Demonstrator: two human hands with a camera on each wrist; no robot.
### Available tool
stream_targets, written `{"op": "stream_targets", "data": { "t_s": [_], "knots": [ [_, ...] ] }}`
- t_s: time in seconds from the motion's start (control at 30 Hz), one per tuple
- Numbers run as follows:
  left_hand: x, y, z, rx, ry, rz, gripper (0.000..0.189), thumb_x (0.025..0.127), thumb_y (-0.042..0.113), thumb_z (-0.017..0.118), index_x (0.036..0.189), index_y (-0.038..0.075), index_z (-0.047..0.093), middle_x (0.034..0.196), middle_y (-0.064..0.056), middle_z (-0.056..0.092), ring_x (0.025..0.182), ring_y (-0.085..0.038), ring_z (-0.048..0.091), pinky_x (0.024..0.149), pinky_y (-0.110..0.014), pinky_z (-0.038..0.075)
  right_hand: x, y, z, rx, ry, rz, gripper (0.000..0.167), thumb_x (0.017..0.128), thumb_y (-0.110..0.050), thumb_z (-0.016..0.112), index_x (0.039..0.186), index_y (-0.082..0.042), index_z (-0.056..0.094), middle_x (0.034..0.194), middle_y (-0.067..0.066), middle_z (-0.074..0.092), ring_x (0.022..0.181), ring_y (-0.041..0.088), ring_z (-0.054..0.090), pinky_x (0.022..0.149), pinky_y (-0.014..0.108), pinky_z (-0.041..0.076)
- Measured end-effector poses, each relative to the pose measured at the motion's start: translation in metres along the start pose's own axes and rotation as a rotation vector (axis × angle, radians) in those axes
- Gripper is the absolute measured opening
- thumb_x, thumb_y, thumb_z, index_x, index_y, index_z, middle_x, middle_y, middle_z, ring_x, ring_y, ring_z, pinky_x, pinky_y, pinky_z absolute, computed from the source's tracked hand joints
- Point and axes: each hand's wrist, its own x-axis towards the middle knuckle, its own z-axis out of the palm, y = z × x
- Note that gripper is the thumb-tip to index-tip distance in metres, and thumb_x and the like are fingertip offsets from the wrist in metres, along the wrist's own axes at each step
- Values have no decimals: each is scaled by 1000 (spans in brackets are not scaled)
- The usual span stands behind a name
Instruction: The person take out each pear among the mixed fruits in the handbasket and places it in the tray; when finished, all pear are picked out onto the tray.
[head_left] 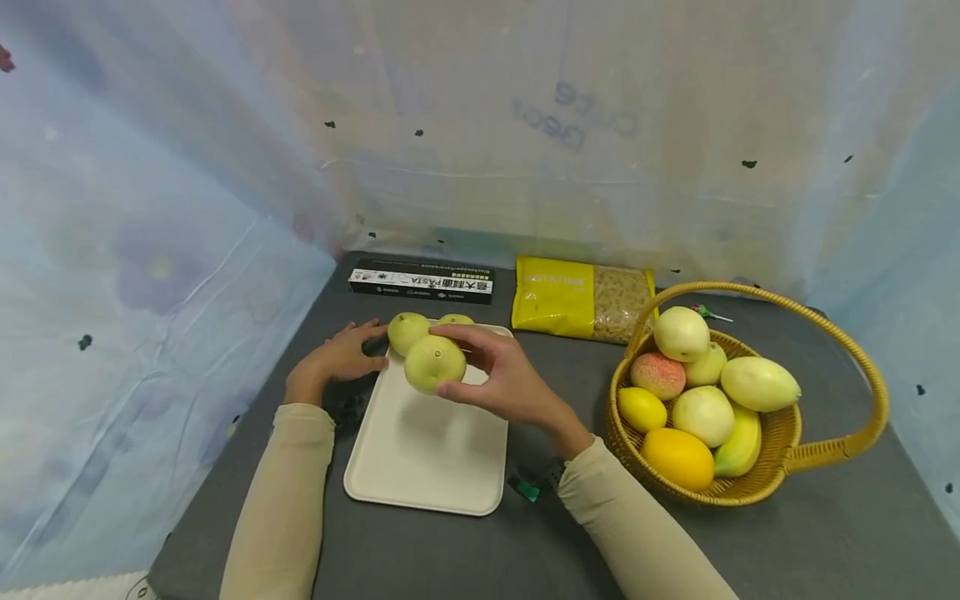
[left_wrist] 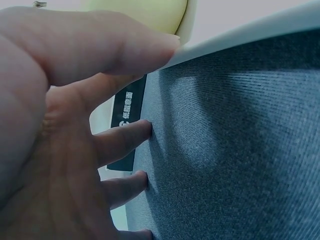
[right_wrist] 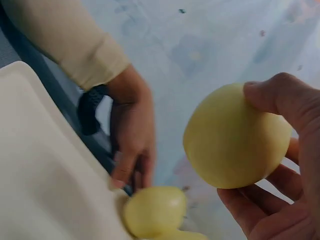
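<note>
Between thumb and fingers, my right hand [head_left: 510,379] holds a yellow-green apple [head_left: 435,365] above the white tray [head_left: 427,458]. In the right wrist view the held apple [right_wrist: 235,137] shows its smooth rounded side. Two similar fruits, an apple [head_left: 408,333] and a partly hidden one [head_left: 456,319], sit at the tray's far end. My left hand [head_left: 339,358] is at the tray's far left edge, beside the nearer apple. In the left wrist view its thumb [left_wrist: 120,47] touches the tray rim, while the other fingers spread with their tips on the dark cloth.
On the right stands a wicker basket [head_left: 622,442] with a tall handle, heaped with several fruits. Behind the tray lie a black pasta box [head_left: 422,280] and a yellow pasta bag [head_left: 555,296]. A small green object [head_left: 528,490] lies right of the tray. Patterned curtains surround the table.
</note>
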Motion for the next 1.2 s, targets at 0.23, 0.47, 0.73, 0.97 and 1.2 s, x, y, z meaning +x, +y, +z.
{"op": "stream_targets", "data": {
  "t_s": [0.23,0.47,0.73,0.97,1.2],
  "knots": [
    [-1,3,-2,17,14,24,80,106,40,72,172,11,37,181,-25,20,165,-61,6,119,-93,7,25,30,25,22,-38,55,69,93,-6,88,155,-4,60,150,10,63,128,20,70,112,30,57],
    [-1,2,-3,21,16,34,79,106,37,71,172,11,37,181,-25,20,165,-60,6,119,-92,8,36,60,44,17,-30,136,68,92,-6,89,153,-1,61,151,11,65,129,23,70,112,27,57],
    [-1,0,-1,21,24,47,77,106,35,70,171,10,38,180,-26,22,164,-62,8,118,-93,9,40,81,58,-66,-27,133,67,90,-8,91,151,0,63,147,13,66,129,24,68,112,29,57],
    [0,-1,-1,27,22,50,75,106,35,70,171,10,40,180,-27,23,163,-64,8,117,-94,9,39,84,62,-176,23,105,67,90,-14,93,150,-3,65,145,13,66,131,24,65,110,28,58],
    [0,0,-1,23,13,26,79,105,38,71,172,11,38,180,-26,21,164,-62,6,119,-92,7,22,63,45,-216,29,143,71,93,-22,91,155,-4,61,156,10,64,143,26,63,116,37,56]
  ]
}}
